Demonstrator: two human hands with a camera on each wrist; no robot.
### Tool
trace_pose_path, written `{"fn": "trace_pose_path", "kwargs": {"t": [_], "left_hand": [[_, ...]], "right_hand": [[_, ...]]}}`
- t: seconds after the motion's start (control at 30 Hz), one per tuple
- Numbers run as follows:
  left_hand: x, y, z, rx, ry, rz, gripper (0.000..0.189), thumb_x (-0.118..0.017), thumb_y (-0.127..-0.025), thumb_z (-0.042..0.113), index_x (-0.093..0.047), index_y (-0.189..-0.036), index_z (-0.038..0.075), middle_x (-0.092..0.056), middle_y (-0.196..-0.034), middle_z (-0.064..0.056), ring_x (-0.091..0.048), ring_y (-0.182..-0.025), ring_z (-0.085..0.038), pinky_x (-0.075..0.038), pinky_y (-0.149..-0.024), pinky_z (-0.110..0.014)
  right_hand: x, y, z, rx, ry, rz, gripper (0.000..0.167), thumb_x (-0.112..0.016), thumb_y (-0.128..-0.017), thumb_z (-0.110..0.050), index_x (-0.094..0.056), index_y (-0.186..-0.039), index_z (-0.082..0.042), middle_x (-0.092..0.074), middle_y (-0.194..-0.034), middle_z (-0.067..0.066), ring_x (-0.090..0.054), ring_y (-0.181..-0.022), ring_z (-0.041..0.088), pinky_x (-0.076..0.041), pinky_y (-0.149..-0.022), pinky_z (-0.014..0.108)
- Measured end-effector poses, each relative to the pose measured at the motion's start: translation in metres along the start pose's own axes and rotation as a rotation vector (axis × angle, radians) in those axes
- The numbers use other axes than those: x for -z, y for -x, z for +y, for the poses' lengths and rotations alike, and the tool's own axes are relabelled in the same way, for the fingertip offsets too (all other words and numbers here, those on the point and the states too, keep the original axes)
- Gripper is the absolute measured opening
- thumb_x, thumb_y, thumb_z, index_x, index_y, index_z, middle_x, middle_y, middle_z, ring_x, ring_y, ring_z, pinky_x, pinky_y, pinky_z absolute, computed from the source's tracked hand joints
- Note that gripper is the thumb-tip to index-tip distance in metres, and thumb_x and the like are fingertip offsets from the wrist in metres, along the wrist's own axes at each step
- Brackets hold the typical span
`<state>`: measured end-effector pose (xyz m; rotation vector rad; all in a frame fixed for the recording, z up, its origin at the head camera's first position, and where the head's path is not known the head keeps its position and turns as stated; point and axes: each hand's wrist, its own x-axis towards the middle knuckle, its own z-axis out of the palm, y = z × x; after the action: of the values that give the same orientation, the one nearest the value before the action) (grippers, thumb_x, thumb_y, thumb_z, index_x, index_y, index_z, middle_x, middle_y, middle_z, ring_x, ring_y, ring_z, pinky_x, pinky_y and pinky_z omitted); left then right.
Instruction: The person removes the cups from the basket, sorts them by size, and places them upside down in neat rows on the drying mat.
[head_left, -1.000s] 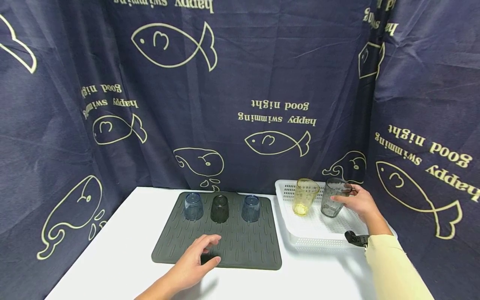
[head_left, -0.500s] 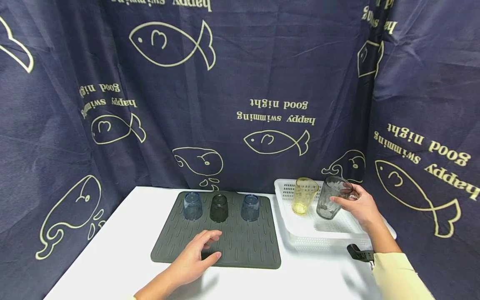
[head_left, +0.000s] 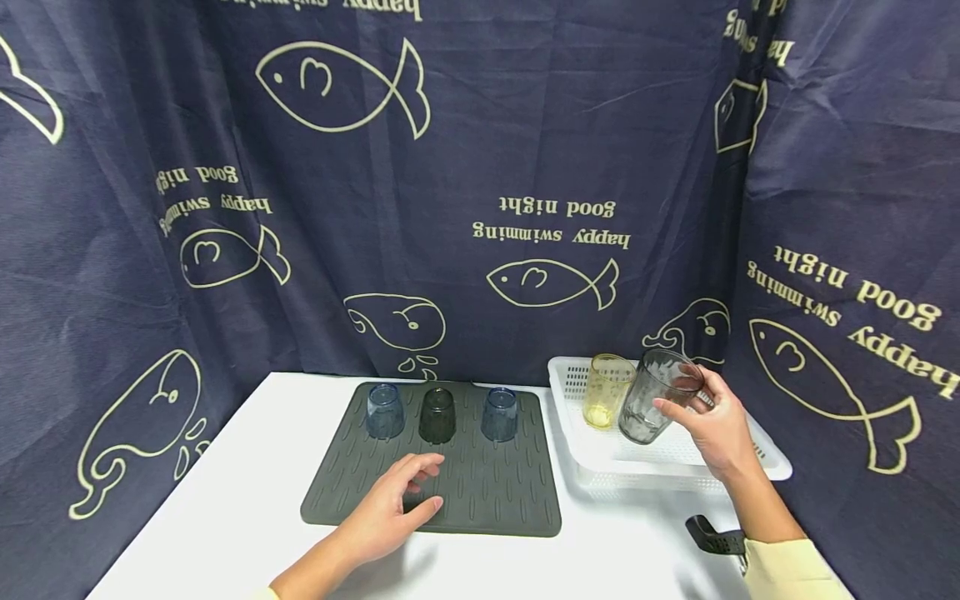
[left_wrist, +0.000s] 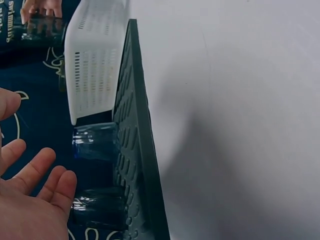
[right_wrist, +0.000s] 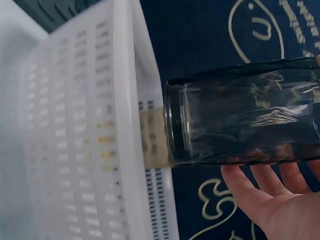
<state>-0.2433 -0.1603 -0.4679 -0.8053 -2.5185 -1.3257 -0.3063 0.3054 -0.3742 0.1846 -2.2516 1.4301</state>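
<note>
My right hand (head_left: 716, 425) grips a tall clear-grey drinking glass (head_left: 651, 408) near its rim, over the white basket. The glass tilts, its base toward the left; in the right wrist view the same glass (right_wrist: 240, 120) has its base above the basket's edge. A yellow glass (head_left: 606, 396) stands in the basket (head_left: 577, 454) just left of it. Fingers apart and lightly bent, my left hand (head_left: 390, 512) hovers by the front of the dark grey mat (head_left: 517, 500) and holds nothing. In the left wrist view, the left hand (left_wrist: 40, 192) is near a blue glass (left_wrist: 97, 141).
On the mat's back part stand a blue glass (head_left: 386, 412), a dark glass (head_left: 437, 417) and another blue glass (head_left: 500, 415), in a row. A white table (head_left: 570, 558) bears mat and basket. Behind hangs a dark blue printed curtain (head_left: 450, 192).
The grey glass has moved left and tilted more, its base swinging toward the yellow glass. My right hand has gone with it. My left hand has shifted only slightly.
</note>
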Motion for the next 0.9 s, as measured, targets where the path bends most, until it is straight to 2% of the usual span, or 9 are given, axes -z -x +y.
{"fn": "trace_pose_path", "kwargs": {"t": [0.3,0.53,0.77,0.9], "left_hand": [[-0.001,-0.005,0.003,-0.020,0.015,0.002,0.045,-0.069,-0.099,0.027,-0.054,-0.141,0.023,-0.062,-0.124,0.004,-0.057,-0.110,-0.007,-0.055,-0.093,-0.031],[-0.003,-0.010,0.005,-0.014,0.037,-0.003,0.046,-0.069,-0.099,0.026,-0.053,-0.142,0.024,-0.062,-0.125,0.005,-0.057,-0.110,-0.006,-0.055,-0.094,-0.031],[-0.010,-0.011,0.005,-0.050,0.109,-0.021,0.044,-0.067,-0.101,0.024,-0.053,-0.142,0.020,-0.062,-0.126,0.000,-0.057,-0.111,-0.008,-0.055,-0.095,-0.035],[-0.013,-0.013,0.008,-0.058,0.127,-0.025,0.043,-0.067,-0.101,0.025,-0.054,-0.141,0.020,-0.062,-0.126,0.001,-0.057,-0.111,-0.009,-0.055,-0.095,-0.034]], "right_hand": [[-0.015,0.022,-0.026,0.135,-0.116,-0.025,0.071,-0.081,-0.081,0.007,-0.048,-0.144,0.001,-0.059,-0.116,-0.004,-0.065,-0.099,-0.002,-0.054,-0.081,0.010],[-0.030,0.041,-0.039,0.198,-0.316,-0.062,0.072,-0.075,-0.077,0.019,-0.047,-0.142,0.006,-0.057,-0.122,0.004,-0.067,-0.105,0.006,-0.059,-0.086,0.018],[-0.047,0.059,-0.048,0.210,-0.460,-0.113,0.071,-0.068,-0.076,0.025,-0.046,-0.141,0.010,-0.059,-0.121,0.008,-0.066,-0.105,0.010,-0.060,-0.087,0.021],[-0.057,0.068,-0.049,0.212,-0.477,-0.168,0.071,-0.068,-0.078,0.024,-0.044,-0.143,0.009,-0.062,-0.126,0.007,-0.066,-0.107,0.011,-0.060,-0.087,0.021]]}}
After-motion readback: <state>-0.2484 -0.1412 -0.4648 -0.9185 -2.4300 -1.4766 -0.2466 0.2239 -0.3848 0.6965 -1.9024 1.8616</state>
